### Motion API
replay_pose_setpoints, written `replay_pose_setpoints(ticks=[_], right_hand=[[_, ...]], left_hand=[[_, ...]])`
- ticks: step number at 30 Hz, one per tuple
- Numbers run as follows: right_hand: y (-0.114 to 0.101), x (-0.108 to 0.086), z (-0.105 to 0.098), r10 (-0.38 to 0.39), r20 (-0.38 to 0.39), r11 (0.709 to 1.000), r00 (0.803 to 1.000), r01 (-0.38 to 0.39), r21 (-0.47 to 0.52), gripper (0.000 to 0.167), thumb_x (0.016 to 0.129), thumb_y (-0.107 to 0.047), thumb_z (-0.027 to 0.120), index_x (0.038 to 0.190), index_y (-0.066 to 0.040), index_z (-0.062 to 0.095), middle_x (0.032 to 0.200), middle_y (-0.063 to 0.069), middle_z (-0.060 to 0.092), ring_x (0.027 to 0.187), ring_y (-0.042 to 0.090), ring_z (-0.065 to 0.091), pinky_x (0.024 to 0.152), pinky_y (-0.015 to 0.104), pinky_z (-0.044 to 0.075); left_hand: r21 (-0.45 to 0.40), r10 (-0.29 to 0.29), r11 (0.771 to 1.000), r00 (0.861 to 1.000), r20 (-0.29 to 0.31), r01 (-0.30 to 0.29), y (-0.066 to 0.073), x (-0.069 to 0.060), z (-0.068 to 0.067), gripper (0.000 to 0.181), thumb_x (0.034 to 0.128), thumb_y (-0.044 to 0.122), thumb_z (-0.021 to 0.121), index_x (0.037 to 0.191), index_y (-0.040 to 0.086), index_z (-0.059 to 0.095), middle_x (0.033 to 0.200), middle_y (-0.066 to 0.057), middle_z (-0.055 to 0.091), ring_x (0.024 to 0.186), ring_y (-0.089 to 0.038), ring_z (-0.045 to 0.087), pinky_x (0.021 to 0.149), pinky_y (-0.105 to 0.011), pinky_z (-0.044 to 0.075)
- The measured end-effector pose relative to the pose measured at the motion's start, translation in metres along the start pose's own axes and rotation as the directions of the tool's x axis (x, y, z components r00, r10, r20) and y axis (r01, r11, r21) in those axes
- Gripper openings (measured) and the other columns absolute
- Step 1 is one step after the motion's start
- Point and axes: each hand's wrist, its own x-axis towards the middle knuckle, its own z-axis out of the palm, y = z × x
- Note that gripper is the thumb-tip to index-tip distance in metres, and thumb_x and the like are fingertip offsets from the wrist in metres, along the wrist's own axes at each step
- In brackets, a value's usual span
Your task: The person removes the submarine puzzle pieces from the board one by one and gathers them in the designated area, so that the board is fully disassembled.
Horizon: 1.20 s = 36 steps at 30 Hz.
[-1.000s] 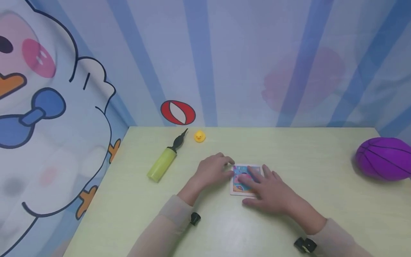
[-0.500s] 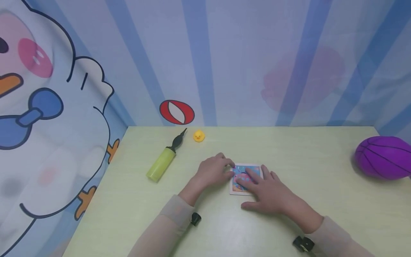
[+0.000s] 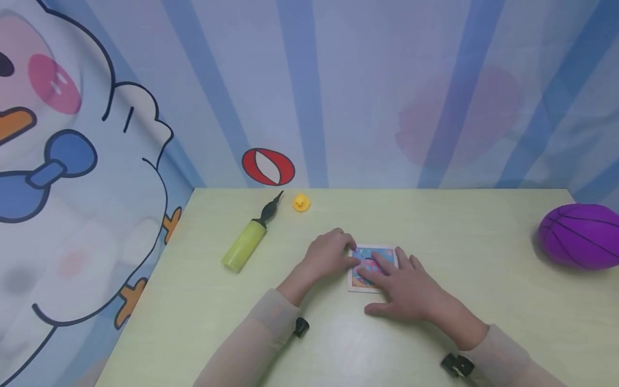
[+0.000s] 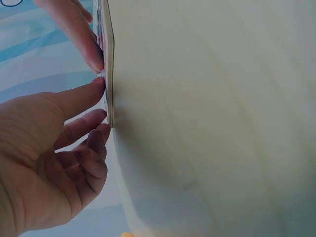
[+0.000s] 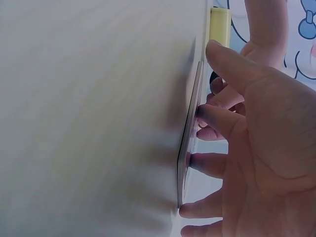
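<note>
A: Where is the picture board (image 3: 367, 262) found?
B: It is seen flat on the table (image 3: 459, 226), between the two hands, with its printed face turned up and partly covered.

A: How is it likely to handle?
B: By its thin, straight edge in the wrist views, it is judged light and stiff, and perhaps a little slippery on the printed side. It is best held by opposite edges, since the border can be gripped without the picture being rubbed; its corners could be dented if forced.

A: How are the fingers placed?
B: The right hand (image 3: 411, 293) is spread, with straight fingers rested on the face and right side. On the left hand (image 3: 329, 255) the fingers are bent, and the board's left side is touched near the far corner by thumb and fingertips; whether it is actually pinched cannot be told.

A: And the count, going outward?
B: One board is shown, though whether it is layered cannot be made out. Beyond it, one yellow-green hand pump (image 3: 245, 244), one toy duck (image 3: 301, 203) near the pump's black nozzle, and one purple ball (image 3: 582, 236), well apart at the right, are counted.
</note>
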Motion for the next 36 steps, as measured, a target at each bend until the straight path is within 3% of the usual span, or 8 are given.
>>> replay_pose_setpoints(ticks=[9,18,23,28,36], right_hand=[[0.0,0.0015,0.002,-0.009,0.006,1.0,1.0,0.009,-0.027,0.079,0.092,-0.068,0.063,0.159,-0.03,0.045,0.164,0.02,0.034,0.142,0.067,0.023,0.109,0.077,0.024],[0.0012,0.0008,0.0022,-0.004,0.019,0.999,1.0,0.005,-0.034,0.079,0.092,-0.067,0.063,0.159,-0.03,0.043,0.164,0.019,0.034,0.142,0.067,0.022,0.109,0.077,0.023],[0.0009,0.0007,0.0026,-0.017,0.002,0.999,1.0,0.017,-0.029,0.08,0.092,-0.067,0.065,0.159,-0.028,0.045,0.163,0.02,0.035,0.141,0.068,0.024,0.109,0.077,0.024],[0.0013,-0.0006,0.0023,-0.017,-0.008,0.999,1.0,0.017,-0.031,0.08,0.091,-0.066,0.066,0.158,-0.028,0.046,0.163,0.021,0.036,0.141,0.068,0.024,0.109,0.076,0.025],[0.0028,-0.0008,0.0028,-0.019,-0.003,0.999,1.0,0.019,-0.028,0.08,0.091,-0.066,0.066,0.159,-0.029,0.044,0.163,0.02,0.035,0.141,0.068,0.024,0.108,0.072,0.032]], left_hand=[[-0.007,-0.049,0.999,0.999,0.01,0.049,0.0039,-0.0006,-0.0003,0.036,0.0919,0.037,0.081,0.117,0.012,0.073,0.115,-0.002,0.064,0.099,-0.018,0.064,0.09,-0.034,0.052],[-0.022,-0.049,0.999,0.999,-0.013,0.049,0.0062,-0.0013,0.0001,0.038,0.0903,0.036,0.083,0.117,0.011,0.072,0.111,-0.002,0.063,0.092,-0.017,0.063,0.085,-0.033,0.053],[-0.044,-0.055,0.998,0.998,-0.009,0.055,0.0064,-0.001,0.0002,0.038,0.091,0.033,0.082,0.119,0.01,0.071,0.112,-0.002,0.065,0.097,-0.018,0.063,0.089,-0.032,0.052],[-0.093,-0.063,0.994,0.998,-0.028,0.06,0.0073,-0.0003,-0.0011,0.03,0.0935,0.028,0.08,0.116,0.01,0.072,0.111,-0.001,0.069,0.103,-0.019,0.065,0.091,-0.034,0.052],[-0.14,-0.055,0.989,0.996,-0.071,0.045,0.0083,0.0015,0.0012,0.013,0.0963,0.024,0.076,0.105,0.014,0.076,0.101,0.004,0.075,0.095,-0.015,0.068,0.085,-0.032,0.053]])
